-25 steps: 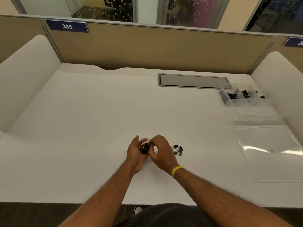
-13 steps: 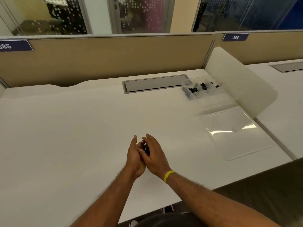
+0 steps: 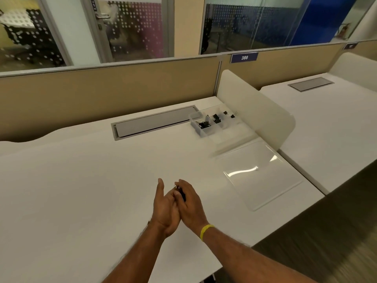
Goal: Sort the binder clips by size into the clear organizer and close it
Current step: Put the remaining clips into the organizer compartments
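A small bunch of binder clips [image 3: 181, 193] sits pressed between the two hands, just above the worktop [image 3: 85, 180]. Only a bit of black body and thin wire handle shows in the gap, so their number and sizes cannot be told. The right hand [image 3: 190, 205] lies over them with its fingers [image 3: 184, 184] bent around the bunch, gripping it from the right. The left hand [image 3: 164, 207] meets it from the other side, palm turned toward the clips and thumb [image 3: 160, 183] pointing straight up. Its other fingers are hidden behind the right hand, so whether they are curled or flat cannot be told. A yellow wristband [image 3: 206, 231] circles the right wrist, just behind those fingers.

Ahead of the fingers and to their right, well apart, the clear organizer [image 3: 196, 129] stands open on the worktop. More black clips [image 3: 204, 125] lie in several of its compartments, though blur hides which sizes sit where. Its clear lid [image 3: 261, 176] is folded out flat on the worktop, nearer to the fingers than the compartments, on their right.

Straight ahead of the fingers, beyond the bare surface, a grey cable hatch [image 3: 155, 123] is set into the worktop. A rounded white divider panel [image 3: 257, 111] rises just past the organizer, on the side away from the fingers, and behind it a blue plate [image 3: 244, 57] reads 386.
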Tool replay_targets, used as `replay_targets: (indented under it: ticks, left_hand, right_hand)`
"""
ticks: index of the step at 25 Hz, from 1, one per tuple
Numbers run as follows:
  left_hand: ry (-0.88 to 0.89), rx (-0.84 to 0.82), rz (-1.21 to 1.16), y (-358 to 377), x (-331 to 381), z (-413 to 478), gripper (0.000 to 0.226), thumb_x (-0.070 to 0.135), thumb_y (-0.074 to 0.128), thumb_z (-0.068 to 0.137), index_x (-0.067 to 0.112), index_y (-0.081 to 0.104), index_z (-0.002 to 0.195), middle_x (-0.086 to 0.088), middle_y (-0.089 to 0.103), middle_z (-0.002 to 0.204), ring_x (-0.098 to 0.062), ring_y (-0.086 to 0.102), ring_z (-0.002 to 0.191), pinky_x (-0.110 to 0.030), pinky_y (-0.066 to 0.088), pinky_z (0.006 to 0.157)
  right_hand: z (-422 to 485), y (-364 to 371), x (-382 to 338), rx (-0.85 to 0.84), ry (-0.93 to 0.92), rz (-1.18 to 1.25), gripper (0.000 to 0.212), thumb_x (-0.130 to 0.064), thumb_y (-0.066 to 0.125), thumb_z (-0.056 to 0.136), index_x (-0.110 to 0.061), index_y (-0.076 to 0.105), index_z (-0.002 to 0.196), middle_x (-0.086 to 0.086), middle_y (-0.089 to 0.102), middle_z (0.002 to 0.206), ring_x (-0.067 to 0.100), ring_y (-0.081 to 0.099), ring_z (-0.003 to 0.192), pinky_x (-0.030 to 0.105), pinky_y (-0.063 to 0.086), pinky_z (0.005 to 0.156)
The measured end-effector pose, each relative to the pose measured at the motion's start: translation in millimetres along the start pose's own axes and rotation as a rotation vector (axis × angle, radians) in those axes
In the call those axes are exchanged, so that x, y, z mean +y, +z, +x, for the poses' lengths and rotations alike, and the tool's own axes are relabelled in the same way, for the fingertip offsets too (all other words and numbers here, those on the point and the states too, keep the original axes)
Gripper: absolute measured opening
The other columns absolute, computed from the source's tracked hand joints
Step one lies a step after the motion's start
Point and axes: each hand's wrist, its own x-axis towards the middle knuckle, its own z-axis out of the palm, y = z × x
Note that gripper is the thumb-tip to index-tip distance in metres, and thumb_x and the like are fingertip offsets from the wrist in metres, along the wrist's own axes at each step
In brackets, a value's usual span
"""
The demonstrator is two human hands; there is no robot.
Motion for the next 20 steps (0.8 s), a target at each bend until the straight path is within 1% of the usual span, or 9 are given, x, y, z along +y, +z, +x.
replay_targets:
  ticks: [5, 7, 11, 15, 20]
  left_hand:
    - [-0.024, -0.018, 0.031, 44, -8, 51, 0.082, 0.067, 0.036, 0.089, -0.002, 0.056, 0.128, -0.022, 0.06, 0.129, -0.026, 0.06, 0.119, -0.037, 0.042, 0.105]
    - [-0.019, -0.026, 0.069, 63, -10, 78, 0.081, 0.067, 0.036, 0.09, -0.002, 0.056, 0.128, -0.023, 0.061, 0.127, -0.027, 0.06, 0.12, -0.038, 0.04, 0.108]
    - [-0.012, -0.005, 0.148, 99, -9, 130, 0.078, 0.065, 0.042, 0.089, -0.002, 0.057, 0.126, -0.024, 0.062, 0.126, -0.027, 0.06, 0.119, -0.039, 0.039, 0.11]
    - [0.031, 0.017, 0.229, 134, 1, 188, 0.078, 0.064, 0.05, 0.084, -0.002, 0.059, 0.124, -0.024, 0.061, 0.126, -0.024, 0.061, 0.118, -0.036, 0.043, 0.106]
    - [0.051, 0.074, 0.243, 164, 17, 251, 0.073, 0.061, 0.046, 0.09, -0.003, 0.059, 0.123, -0.023, 0.064, 0.122, -0.024, 0.063, 0.114, -0.034, 0.048, 0.098]
  right_hand:
    - [40, -47, 13, 0.089, 0.013, 0.089, 0.026, -0.021, 0.05, 0.099, -0.028, 0.058, 0.123, -0.011, 0.06, 0.123, 0.0, 0.055, 0.116, 0.021, 0.046, 0.1]
    - [62, -67, 19, 0.117, 0.038, 0.132, 0.025, -0.021, 0.052, 0.098, -0.028, 0.059, 0.121, -0.012, 0.061, 0.12, 0.0, 0.056, 0.113, 0.019, 0.047, 0.098]
    - [109, -102, 32, 0.156, 0.073, 0.185, 0.021, -0.021, 0.054, 0.097, -0.028, 0.063, 0.115, -0.012, 0.065, 0.113, 0.003, 0.06, 0.107, 0.024, 0.051, 0.093]
    - [171, -133, 42, 0.178, 0.078, 0.199, 0.018, -0.022, 0.054, 0.096, -0.026, 0.064, 0.111, -0.008, 0.067, 0.106, 0.009, 0.063, 0.102, 0.033, 0.055, 0.09]
    - [242, -156, 52, 0.199, 0.088, 0.18, 0.016, -0.022, 0.055, 0.095, -0.022, 0.066, 0.106, -0.004, 0.068, 0.101, 0.01, 0.065, 0.095, 0.036, 0.056, 0.087]
